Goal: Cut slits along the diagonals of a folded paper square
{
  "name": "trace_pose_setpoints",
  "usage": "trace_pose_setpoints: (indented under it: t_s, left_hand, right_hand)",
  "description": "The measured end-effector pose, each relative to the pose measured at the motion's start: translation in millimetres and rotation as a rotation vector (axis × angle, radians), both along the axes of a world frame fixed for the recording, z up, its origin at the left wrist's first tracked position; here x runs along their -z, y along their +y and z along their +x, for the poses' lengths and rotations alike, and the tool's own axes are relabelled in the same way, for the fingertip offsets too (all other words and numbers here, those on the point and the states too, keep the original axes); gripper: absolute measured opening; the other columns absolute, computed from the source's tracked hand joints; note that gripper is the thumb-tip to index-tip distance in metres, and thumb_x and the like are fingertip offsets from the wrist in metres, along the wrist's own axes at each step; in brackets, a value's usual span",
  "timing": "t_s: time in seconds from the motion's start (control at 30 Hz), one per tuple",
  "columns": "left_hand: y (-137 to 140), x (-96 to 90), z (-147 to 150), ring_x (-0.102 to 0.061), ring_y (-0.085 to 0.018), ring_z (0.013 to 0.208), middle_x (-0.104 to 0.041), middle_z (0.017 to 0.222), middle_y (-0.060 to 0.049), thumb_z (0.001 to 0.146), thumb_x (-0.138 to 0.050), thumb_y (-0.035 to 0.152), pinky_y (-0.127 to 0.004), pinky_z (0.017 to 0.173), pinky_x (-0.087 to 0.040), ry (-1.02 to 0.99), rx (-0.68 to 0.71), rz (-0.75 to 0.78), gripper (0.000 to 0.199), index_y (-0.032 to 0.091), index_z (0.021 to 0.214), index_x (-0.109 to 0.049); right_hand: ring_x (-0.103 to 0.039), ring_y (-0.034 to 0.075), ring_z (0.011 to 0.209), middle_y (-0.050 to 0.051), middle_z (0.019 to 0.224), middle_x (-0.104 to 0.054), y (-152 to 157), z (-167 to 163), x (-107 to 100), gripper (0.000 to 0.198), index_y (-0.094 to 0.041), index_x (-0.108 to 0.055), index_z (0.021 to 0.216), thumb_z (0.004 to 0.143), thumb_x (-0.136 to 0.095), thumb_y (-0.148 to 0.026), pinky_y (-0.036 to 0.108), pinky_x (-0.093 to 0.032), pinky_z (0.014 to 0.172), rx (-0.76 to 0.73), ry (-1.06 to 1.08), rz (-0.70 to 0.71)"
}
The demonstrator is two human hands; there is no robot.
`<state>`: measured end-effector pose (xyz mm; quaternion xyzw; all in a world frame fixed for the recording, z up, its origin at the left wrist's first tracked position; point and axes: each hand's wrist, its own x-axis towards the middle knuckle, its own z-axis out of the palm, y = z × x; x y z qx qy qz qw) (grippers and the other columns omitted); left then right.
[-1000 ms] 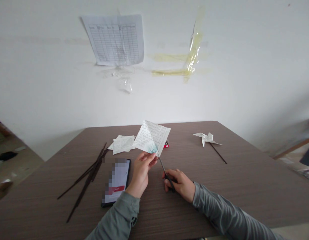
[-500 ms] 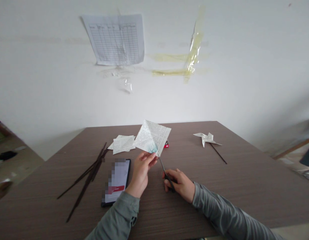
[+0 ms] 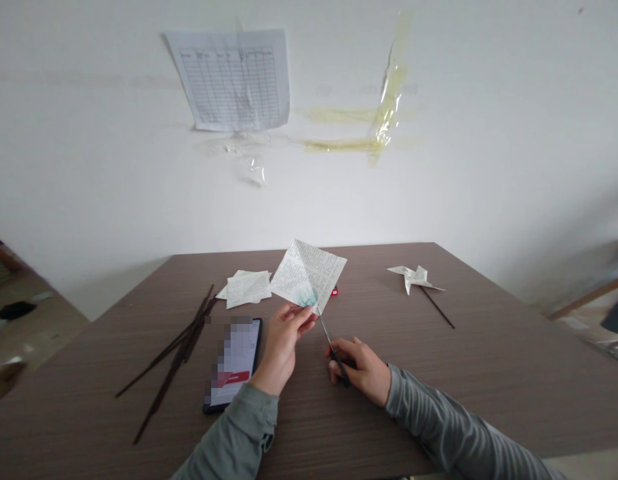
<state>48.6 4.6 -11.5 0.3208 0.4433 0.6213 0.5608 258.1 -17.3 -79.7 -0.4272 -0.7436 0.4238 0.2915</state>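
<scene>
left hand [image 3: 281, 340] fingers pinching printed paper [image 3: 309, 275] lower corner, held up off table [image 3: 489, 373] | right hand [image 3: 361, 367] fingers curled around scissors [image 3: 331, 345], blade tips at paper corner | phone [image 3: 233, 363] just left

Grey long sleeves, ribbed folds, bare hands

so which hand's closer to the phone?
Left. The left hand holds the paper square just right of the phone; the right hand, gripping the scissors, sits farther right.
</scene>
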Motion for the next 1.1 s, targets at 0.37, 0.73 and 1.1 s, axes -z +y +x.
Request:
trace_pose_setpoints:
  t_s: [0.37,0.73,1.1]
  left_hand:
    - [-1.2,-0.8,1.3,-0.089,-0.022,0.081,-0.093,0.085,-0.004,0.051,-0.127,0.036,-0.028,0.073,-0.068,0.011,0.012,-0.005,0.052,0.022,0.083,-0.089]
    - [-0.8,-0.5,2.2,-0.089,-0.021,0.08,-0.092,0.085,-0.005,0.056,-0.128,0.032,-0.027,0.074,-0.068,0.007,0.011,-0.019,0.049,0.02,0.083,-0.088]
    - [-1.4,-0.4,2.3,-0.089,-0.022,0.082,-0.092,0.086,-0.004,0.057,-0.128,0.033,-0.028,0.075,-0.069,0.01,0.011,-0.013,0.05,0.021,0.085,-0.088]
  right_hand:
    - [-0.091,0.042,0.086,0.006,0.082,-0.091,-1.5,-0.5,-8.8,0.044,-0.033,-0.076,0.106,0.105,-0.079,-0.078,0.071,-0.056,0.136,0.018,-0.005,-0.009]
    - [-0.091,0.042,0.088,0.006,0.08,-0.089,-4.7,-2.7,-17.8,0.051,-0.035,-0.073,0.1,0.103,-0.077,-0.086,0.069,-0.058,0.133,0.037,0.0,-0.025]
    - [-0.09,0.043,0.088,0.006,0.081,-0.092,-2.5,-2.2,-12.8,0.051,-0.036,-0.074,0.1,0.102,-0.078,-0.087,0.07,-0.055,0.137,0.046,0.0,-0.021]
